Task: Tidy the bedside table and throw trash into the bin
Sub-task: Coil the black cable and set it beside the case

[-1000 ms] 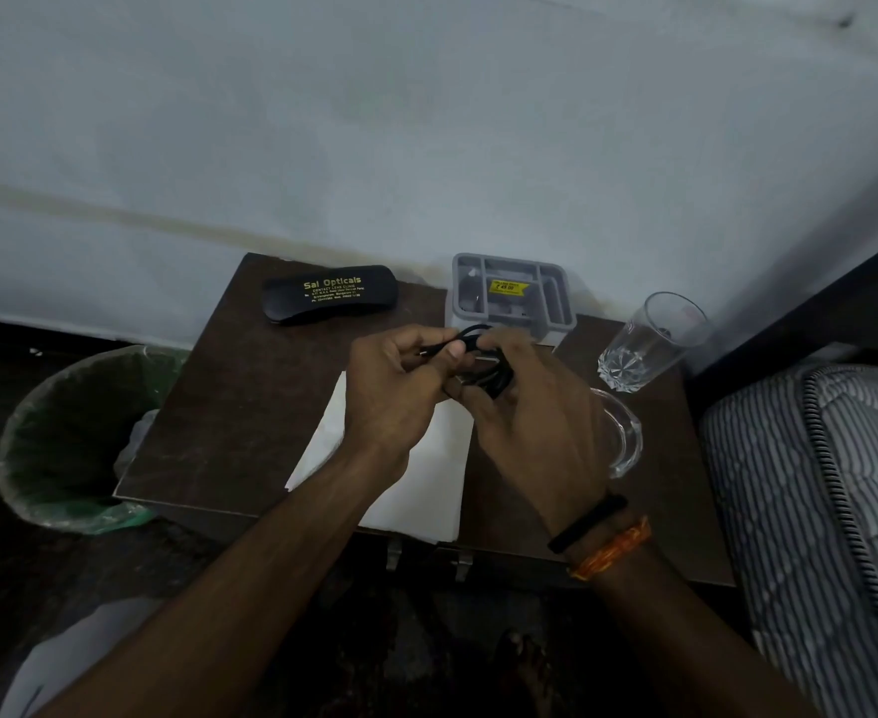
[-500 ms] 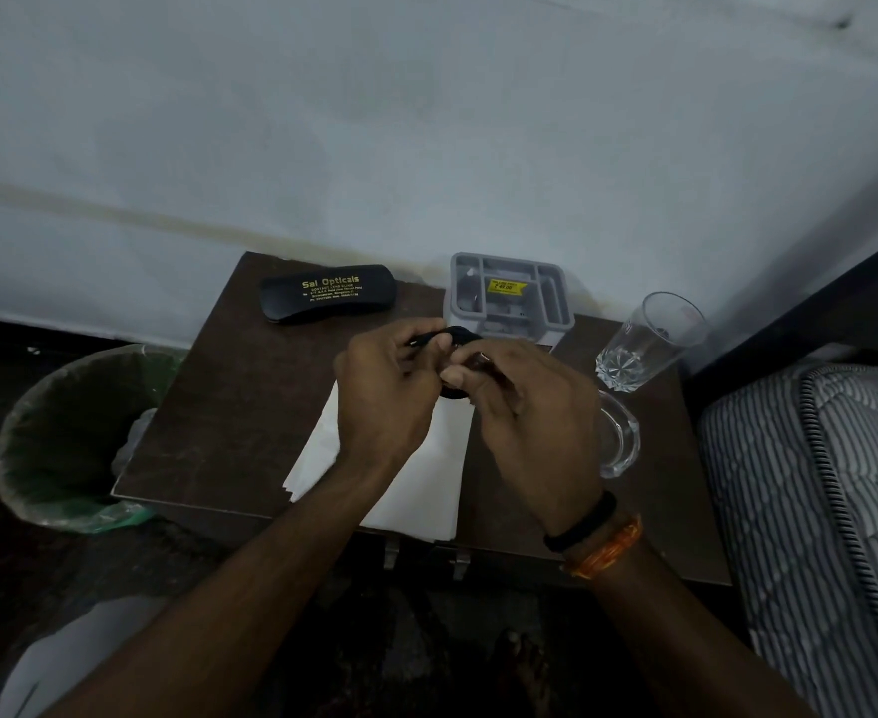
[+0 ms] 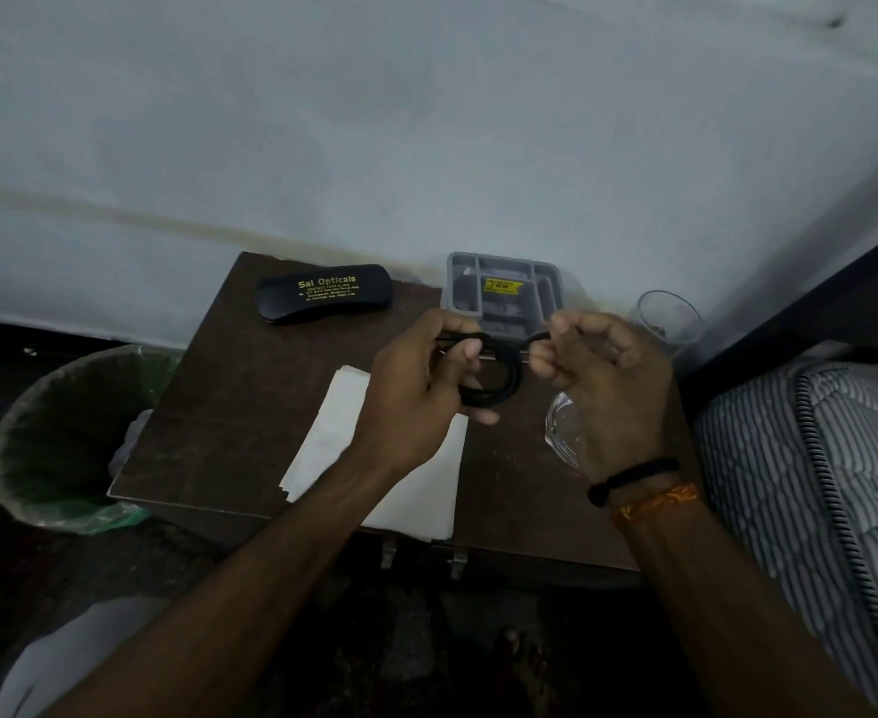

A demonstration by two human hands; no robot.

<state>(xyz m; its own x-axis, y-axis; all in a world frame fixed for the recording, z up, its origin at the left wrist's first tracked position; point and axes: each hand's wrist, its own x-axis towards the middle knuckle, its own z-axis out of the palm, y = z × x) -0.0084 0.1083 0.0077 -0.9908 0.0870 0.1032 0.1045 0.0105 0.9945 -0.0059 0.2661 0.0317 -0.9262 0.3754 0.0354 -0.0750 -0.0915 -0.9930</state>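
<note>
From the head camera, both hands meet above the middle of the dark wooden bedside table (image 3: 250, 406). The left hand (image 3: 416, 391) has its fingers curled round a coiled black cable (image 3: 499, 380), the loop hanging just below its thumb. The right hand (image 3: 602, 370) pinches the free end of that cable between thumb and curled fingers, so a short stretch runs taut between the two hands. How many turns the coil has is hard to make out, since the left fingers cover part of it.

Under the left forearm lies a white sheet of paper (image 3: 343, 432), its near edge reaching the table's front. At the back left rests a black spectacle case (image 3: 322, 294) with yellow lettering. A grey compartment organizer (image 3: 504, 287) stands against the wall, its front edge hidden by the hands. A clear drinking glass (image 3: 670, 318) stands at the back right; another glass object (image 3: 561, 422) is mostly covered by the right hand. A green-lined bin (image 3: 53, 437) sits on the floor left of the table. A striped mattress (image 3: 815, 484) is cut off at right.
</note>
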